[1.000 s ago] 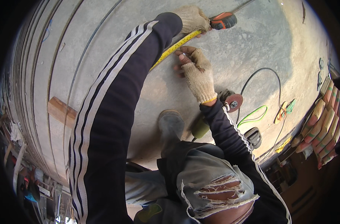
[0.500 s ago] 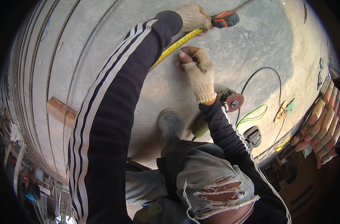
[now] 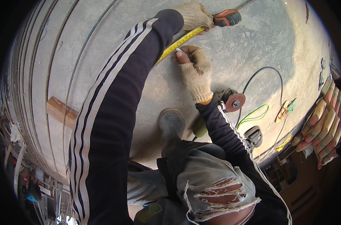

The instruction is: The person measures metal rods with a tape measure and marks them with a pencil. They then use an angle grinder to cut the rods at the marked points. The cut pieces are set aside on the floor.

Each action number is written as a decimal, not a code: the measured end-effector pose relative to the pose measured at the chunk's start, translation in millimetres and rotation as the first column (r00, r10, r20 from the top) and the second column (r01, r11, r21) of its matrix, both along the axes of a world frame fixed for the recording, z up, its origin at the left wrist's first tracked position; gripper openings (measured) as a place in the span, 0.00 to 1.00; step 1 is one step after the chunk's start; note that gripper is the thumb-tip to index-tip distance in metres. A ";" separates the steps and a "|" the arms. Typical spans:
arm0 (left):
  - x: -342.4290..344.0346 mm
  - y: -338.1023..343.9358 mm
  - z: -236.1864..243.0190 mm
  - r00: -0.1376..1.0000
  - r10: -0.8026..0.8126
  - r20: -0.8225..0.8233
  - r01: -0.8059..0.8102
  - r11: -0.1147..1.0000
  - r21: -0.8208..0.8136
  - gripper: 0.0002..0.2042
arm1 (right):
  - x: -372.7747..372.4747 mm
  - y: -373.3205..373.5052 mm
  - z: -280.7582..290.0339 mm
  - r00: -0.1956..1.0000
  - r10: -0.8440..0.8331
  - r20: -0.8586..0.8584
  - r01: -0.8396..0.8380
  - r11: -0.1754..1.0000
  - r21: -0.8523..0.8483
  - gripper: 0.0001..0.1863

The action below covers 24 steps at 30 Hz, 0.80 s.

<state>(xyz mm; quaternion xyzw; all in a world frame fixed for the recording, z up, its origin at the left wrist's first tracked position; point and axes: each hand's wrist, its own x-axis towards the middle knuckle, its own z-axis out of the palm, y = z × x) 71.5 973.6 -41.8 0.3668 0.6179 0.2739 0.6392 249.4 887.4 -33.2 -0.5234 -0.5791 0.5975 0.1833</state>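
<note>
Yellow blade (image 3: 179, 44) of the tape measure (image 3: 227, 18) slanted from the orange-and-black case at the top of the view down behind the left sleeve (image 3: 118, 101), and the right hand (image 3: 196, 73) had just closed up on it. Compared with half a second before, that hand had slid a little left, wrist included, and the small pale stick (image 3: 178, 49) now showed clearly past the thumb, right by the blade's lower edge; contact or a thin gap, couldn't tell. Right grip: thumb and forefinger together, pinched on the stick. Left hand (image 3: 194, 17): gloved fingers closed on the tape where blade met case, exact finger placement partly hidden. Case had only crept slightly right, boot (image 3: 172, 122) and grinder (image 3: 233, 101) hadn't budged. Upshot for the work, my read: both hands were now at the same stretch of blade, stick within reach of its edge, so a slip of the left grip would have shifted the blade relative to the stick. No mark readable on the concrete floor (image 3: 252, 41) there
</note>
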 end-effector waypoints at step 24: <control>-2.2 6.3 -8.9 0.995 -0.079 -0.061 0.083 0.994 0.070 0.12 | -2.2 0.6 -1.2 0.987 0.039 0.154 -0.054 0.993 0.100 0.16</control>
